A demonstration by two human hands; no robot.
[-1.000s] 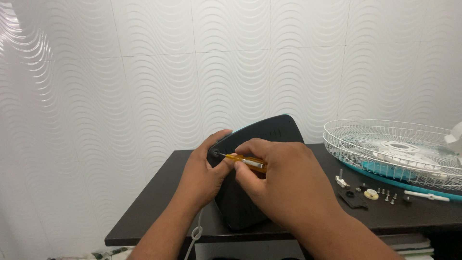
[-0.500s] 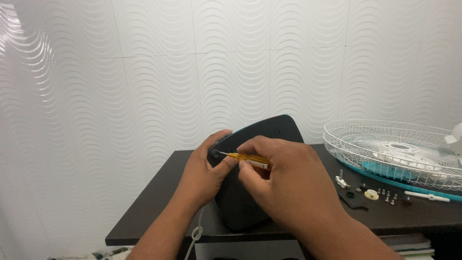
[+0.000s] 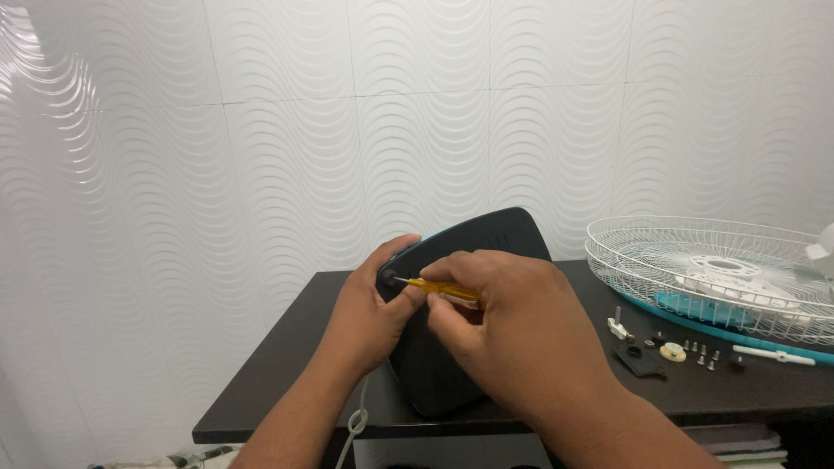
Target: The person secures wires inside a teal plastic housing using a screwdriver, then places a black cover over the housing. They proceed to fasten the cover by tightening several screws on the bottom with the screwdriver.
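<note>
A dark rounded fan base (image 3: pixel 486 239) stands on edge on the black table (image 3: pixel 287 365), its underside facing me. My left hand (image 3: pixel 369 313) grips its left edge, thumb beside a small hole. My right hand (image 3: pixel 512 334) pinches a small screwdriver with a yellow handle (image 3: pixel 439 287), its tip set into that hole. A white cord with a knot (image 3: pixel 354 423) hangs below the base at the table's front edge.
At the right lies a white wire fan guard (image 3: pixel 712 269) over a teal ring. In front of it sit several small screws (image 3: pixel 699 352), a cream washer (image 3: pixel 671 352), a black plate (image 3: pixel 636 360) and a white pin (image 3: pixel 773 355). A white wavy tiled wall stands behind.
My right fingers have shifted a little on the screwdriver handle, and its angle changed slightly; the tip stays at the hole. The left hand and the base have not moved.
</note>
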